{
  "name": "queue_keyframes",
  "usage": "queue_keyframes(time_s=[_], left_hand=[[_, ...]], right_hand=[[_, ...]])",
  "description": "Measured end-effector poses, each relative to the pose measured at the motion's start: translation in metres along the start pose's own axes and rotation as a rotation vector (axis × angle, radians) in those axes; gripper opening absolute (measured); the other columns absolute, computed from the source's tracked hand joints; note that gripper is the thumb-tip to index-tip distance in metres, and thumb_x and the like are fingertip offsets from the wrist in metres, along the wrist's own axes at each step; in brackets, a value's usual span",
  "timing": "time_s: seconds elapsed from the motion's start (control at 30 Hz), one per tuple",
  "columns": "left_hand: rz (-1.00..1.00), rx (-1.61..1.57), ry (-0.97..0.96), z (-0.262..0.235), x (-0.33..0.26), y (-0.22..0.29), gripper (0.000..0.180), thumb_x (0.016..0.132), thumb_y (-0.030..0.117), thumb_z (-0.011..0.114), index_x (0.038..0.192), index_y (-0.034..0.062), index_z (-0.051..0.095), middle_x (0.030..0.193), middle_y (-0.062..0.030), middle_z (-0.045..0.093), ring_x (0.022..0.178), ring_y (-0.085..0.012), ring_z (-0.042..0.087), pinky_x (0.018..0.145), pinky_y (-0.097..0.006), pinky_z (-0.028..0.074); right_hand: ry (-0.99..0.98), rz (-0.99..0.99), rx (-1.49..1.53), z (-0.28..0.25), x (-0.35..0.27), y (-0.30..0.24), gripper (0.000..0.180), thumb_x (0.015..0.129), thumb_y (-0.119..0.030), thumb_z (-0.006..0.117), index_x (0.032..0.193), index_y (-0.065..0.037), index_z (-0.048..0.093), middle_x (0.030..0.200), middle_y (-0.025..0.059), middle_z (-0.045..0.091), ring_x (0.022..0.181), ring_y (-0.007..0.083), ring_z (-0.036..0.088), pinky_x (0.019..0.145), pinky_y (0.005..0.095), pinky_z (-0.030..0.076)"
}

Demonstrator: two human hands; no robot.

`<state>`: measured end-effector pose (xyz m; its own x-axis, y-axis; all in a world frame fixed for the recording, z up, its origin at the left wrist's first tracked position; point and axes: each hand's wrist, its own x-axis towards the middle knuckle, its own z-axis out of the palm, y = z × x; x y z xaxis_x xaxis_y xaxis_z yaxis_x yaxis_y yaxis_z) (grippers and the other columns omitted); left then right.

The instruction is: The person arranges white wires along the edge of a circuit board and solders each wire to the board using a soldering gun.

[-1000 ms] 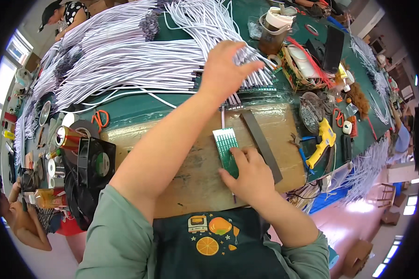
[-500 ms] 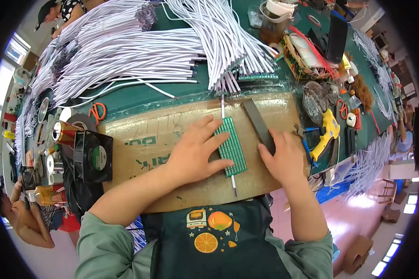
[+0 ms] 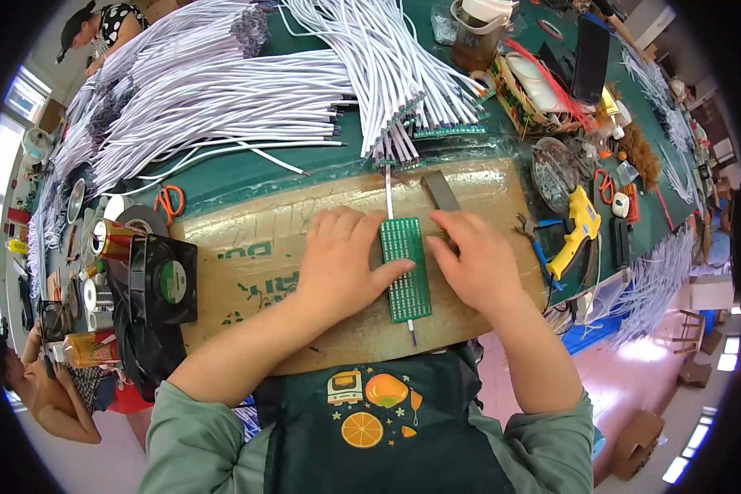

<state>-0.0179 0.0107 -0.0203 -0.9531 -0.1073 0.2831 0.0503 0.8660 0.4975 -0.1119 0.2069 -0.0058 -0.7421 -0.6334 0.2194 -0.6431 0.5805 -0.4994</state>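
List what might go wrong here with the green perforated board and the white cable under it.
1. The thin white cable lies under the green perforated board; pressure from the left hand and right hand may shift it sideways.
2. The grey metal bar sits against the right hand and may get nudged.

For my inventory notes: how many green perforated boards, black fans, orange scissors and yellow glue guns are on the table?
Green perforated boards: 1, under both hands
Black fans: 1
Orange scissors: 1
Yellow glue guns: 1
Total: 4
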Motion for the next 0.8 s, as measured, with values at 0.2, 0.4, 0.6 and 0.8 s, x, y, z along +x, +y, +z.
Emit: queue_keyframes(time_s=[0.2, 0.4, 0.6, 0.8], left_hand=[[-0.087, 0.027, -0.053, 0.012, 0.011, 0.014, 0.063, 0.074, 0.029, 0.082, 0.128, 0.0086, 0.058, 0.106, -0.0146, 0.063, 0.106, -0.0348, 0.056, 0.094, -0.048, 0.044], [-0.479, -0.811, -0.126, 0.013, 0.022, 0.013, 0.056, 0.08, 0.0, 0.074, 0.132, 0.0037, 0.054, 0.101, -0.0068, 0.063, 0.089, -0.0158, 0.062, 0.08, -0.03, 0.053], [-0.486, -0.828, -0.395, -0.013, 0.026, 0.013, 0.024, 0.092, 0.008, 0.067, 0.114, -0.0001, 0.066, 0.094, -0.0025, 0.067, 0.083, -0.0087, 0.061, 0.075, -0.028, 0.052], [-0.342, -0.675, -0.434, -0.024, 0.029, 0.026, 0.021, 0.096, 0.019, 0.064, 0.105, 0.0013, 0.069, 0.088, -0.0047, 0.07, 0.076, -0.0104, 0.059, 0.07, -0.029, 0.05]], right_hand=[[-0.034, -0.068, -0.043, 0.013, 0.023, -0.003, 0.023, 0.089, -0.018, 0.063, 0.11, -0.009, 0.066, 0.102, 0.0105, 0.065, 0.091, 0.0329, 0.066, 0.076, 0.0438, 0.054], [-0.196, -0.007, -0.064, -0.001, 0.029, -0.002, 0.021, 0.091, -0.02, 0.062, 0.107, -0.009, 0.068, 0.099, 0.0113, 0.065, 0.091, 0.0332, 0.066, 0.079, 0.0449, 0.053], [-0.341, 0.052, 0.198, -0.036, 0.028, -0.005, 0.019, 0.093, -0.022, 0.06, 0.103, -0.007, 0.068, 0.1, 0.0156, 0.067, 0.096, 0.0366, 0.064, 0.084, 0.0465, 0.05], [-0.423, -0.023, 0.143, -0.059, 0.029, -0.018, 0.02, 0.093, -0.023, 0.06, 0.1, -0.006, 0.068, 0.095, 0.0173, 0.068, 0.094, 0.0375, 0.064, 0.081, 0.0472, 0.051]])
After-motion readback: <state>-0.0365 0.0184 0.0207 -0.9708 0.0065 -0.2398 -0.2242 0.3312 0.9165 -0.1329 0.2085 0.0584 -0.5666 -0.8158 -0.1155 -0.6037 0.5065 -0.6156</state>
